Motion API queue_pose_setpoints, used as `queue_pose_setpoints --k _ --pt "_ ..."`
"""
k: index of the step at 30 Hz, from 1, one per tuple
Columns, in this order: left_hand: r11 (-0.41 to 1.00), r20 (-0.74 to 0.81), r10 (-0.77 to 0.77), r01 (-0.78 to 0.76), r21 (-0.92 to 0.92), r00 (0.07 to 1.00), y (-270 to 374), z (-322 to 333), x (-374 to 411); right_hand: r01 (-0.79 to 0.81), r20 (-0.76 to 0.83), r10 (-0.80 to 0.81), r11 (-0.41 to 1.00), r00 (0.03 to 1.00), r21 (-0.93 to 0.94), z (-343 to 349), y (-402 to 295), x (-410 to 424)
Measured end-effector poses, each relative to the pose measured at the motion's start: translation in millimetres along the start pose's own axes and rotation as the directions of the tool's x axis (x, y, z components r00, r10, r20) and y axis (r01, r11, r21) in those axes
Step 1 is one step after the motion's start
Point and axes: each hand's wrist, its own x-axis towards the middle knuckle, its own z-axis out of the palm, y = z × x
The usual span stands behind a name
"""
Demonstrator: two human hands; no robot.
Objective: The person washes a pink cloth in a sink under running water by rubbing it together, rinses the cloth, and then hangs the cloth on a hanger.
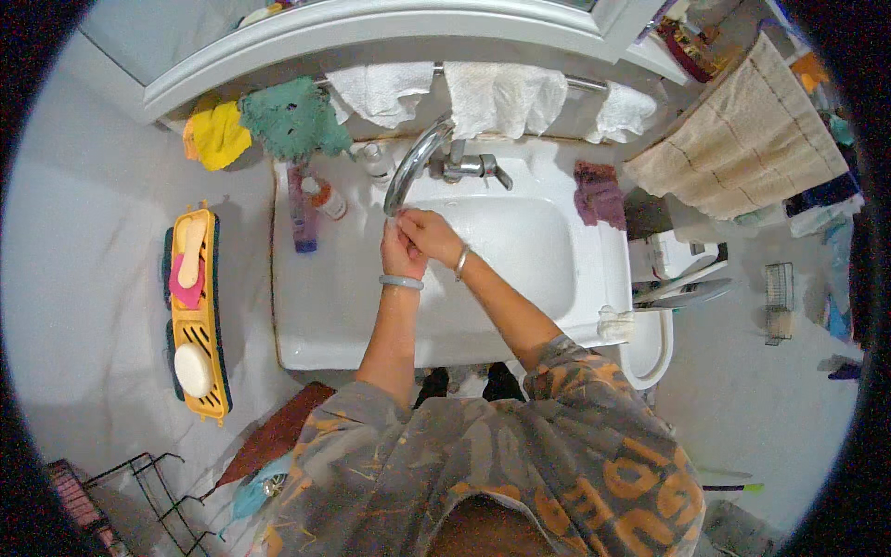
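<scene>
My left hand (402,249), with a pale bangle at its wrist, is directly below the outlet of the chrome faucet (415,161). My right hand (433,235), with a silver bangle, touches its fingers to those of my left hand. Whether anything small lies between the fingers cannot be told. Both hands are over the left part of the white washbasin (532,257). The faucet's lever (498,172) is to the right of the spout. Whether water runs is hard to make out.
Bottles (326,198) and a purple tube (303,216) lie or stand left of the faucet. White cloths (505,97) and a green cloth (296,118) hang behind. A purple cloth (600,195) drapes the right rim. A yellow soap rack (198,313) is on the left wall.
</scene>
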Motion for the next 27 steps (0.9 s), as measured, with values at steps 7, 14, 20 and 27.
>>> queue_pose_setpoints --k 7,14,20,27 --pt "0.984 -0.160 -0.161 0.147 -0.097 0.974 14 1 11 -0.551 -0.515 0.208 0.424 0.831 -0.719 -184 59 -56" --pt "0.905 0.055 -0.130 0.095 0.416 0.990 -31 71 -10 -0.621 -0.410 0.471 0.522 0.781 -0.584 -132 61 -15" --pt "0.101 0.516 -0.395 -0.522 0.847 0.760 -54 131 -62 -0.290 0.043 0.703 0.236 0.710 0.928 -75 10 -25" --pt "0.804 0.488 -0.272 -0.083 0.588 0.829 -2 132 -80 -0.158 0.077 0.206 0.414 0.976 0.897 -116 -55 -51"
